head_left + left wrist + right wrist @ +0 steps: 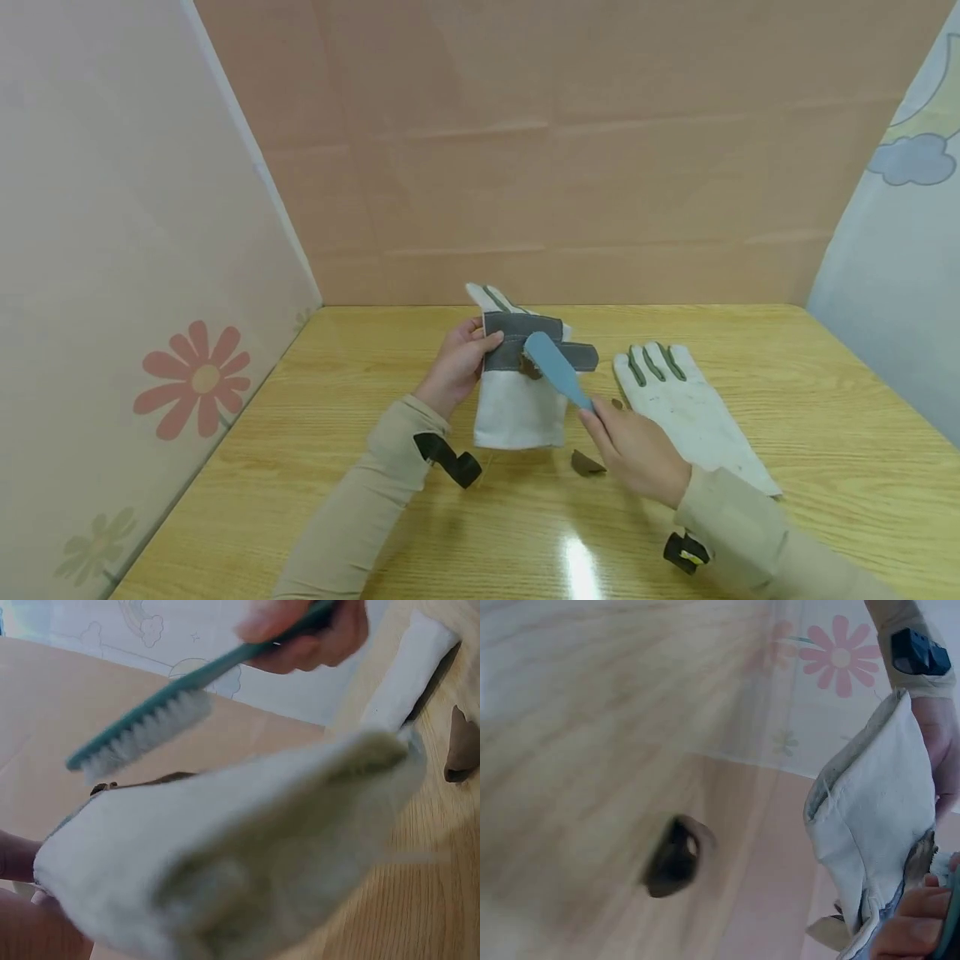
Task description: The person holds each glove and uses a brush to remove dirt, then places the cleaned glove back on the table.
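Observation:
My left hand (pixel 462 360) grips a white work glove (pixel 519 408) with grey patches by its left edge, thumb on top, holding it up over the table. Blue and long-handled, a scrub brush (pixel 556 367) is held in my right hand (pixel 637 450). In the left wrist view the white bristles of the brush (pixel 142 720) face down above the glove (pixel 150 825), whose open cuff points at the camera. A brown leaf-like scrap (pixel 529 367) lies on the grey patch by the brush head.
A second white glove (pixel 693 412) with green finger seams lies flat on the wooden table (pixel 360 367), right of my right hand. A curled brown scrap (pixel 587 464) sits below the held glove, and a smaller one (pixel 617 404) lies near the second glove.

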Demonstrator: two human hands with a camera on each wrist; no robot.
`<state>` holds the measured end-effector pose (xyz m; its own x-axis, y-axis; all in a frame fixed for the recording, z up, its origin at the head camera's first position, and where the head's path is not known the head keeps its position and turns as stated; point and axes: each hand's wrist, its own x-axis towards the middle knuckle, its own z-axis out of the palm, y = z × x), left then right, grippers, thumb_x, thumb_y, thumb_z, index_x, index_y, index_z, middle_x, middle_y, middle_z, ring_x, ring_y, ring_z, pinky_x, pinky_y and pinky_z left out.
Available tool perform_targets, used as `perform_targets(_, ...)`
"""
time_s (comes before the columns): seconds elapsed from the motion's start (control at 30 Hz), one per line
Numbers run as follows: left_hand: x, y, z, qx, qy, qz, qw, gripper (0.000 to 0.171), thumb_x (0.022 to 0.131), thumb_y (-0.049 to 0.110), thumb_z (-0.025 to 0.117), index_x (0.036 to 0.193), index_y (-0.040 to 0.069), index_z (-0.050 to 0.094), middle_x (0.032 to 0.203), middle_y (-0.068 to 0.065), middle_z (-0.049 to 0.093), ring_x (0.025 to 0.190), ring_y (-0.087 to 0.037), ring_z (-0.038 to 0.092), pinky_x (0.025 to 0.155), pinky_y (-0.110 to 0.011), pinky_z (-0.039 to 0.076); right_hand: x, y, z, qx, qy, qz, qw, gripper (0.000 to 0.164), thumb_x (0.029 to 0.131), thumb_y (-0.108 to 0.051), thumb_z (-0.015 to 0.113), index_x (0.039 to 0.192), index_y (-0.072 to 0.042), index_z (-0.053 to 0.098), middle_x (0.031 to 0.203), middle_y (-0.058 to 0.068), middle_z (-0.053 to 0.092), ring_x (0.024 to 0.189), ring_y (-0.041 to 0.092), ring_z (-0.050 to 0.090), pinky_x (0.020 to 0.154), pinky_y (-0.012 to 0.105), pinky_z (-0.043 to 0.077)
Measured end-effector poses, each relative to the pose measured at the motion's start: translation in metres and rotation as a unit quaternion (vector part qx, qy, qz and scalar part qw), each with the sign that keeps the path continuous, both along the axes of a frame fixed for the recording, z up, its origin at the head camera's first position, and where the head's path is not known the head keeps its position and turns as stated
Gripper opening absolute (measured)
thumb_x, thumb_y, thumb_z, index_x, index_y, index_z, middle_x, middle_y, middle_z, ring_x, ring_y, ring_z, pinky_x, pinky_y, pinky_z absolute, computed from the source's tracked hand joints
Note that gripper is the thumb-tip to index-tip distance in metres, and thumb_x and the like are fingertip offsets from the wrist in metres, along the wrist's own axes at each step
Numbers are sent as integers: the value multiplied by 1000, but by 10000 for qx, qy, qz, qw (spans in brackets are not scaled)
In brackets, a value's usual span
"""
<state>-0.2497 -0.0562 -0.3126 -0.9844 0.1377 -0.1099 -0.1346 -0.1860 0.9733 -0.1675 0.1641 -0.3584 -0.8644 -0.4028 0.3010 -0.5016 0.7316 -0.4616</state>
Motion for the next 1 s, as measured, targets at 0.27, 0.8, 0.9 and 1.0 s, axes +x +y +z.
perform_targets(0.27,2,3,0,14,47,-147,9999,40,95,4,48,134,-1,39,129,-24,54,80,-7,65,68,-21,52,-12,-9,15,-501,500,137,9974,24,102,-14,36,79,-9,38,57,-7,26,47,-2,17,44,17,22)
perform_targets(0.8,2,-4,2,177,105,187,9996,41,95,2,48,134,-2,39,110,-11,62,71,-2,61,66,-17,50,-4,-10,5,-179,-78,24,9998,20,102,-20,38,83,-12,42,56,-8,28,46,-1,19,43,18,24)
perform_targets(0.9,2,-6,2,190,150,196,9995,40,94,1,48,133,-4,39,98,-4,63,69,-2,61,65,-17,50,-2,-6,2,-97,-138,-3,9999,21,102,-20,37,83,-13,41,56,-9,27,45,-1,19,43,17,24)
perform_targets(1.0,1,-8,2,194,152,198,9995,39,94,1,48,131,-5,40,88,2,62,67,-1,62,64,-17,50,0,-3,-1,-19,-128,-8,9999,21,102,-20,37,82,-13,41,55,-10,27,45,-1,19,42,17,23)
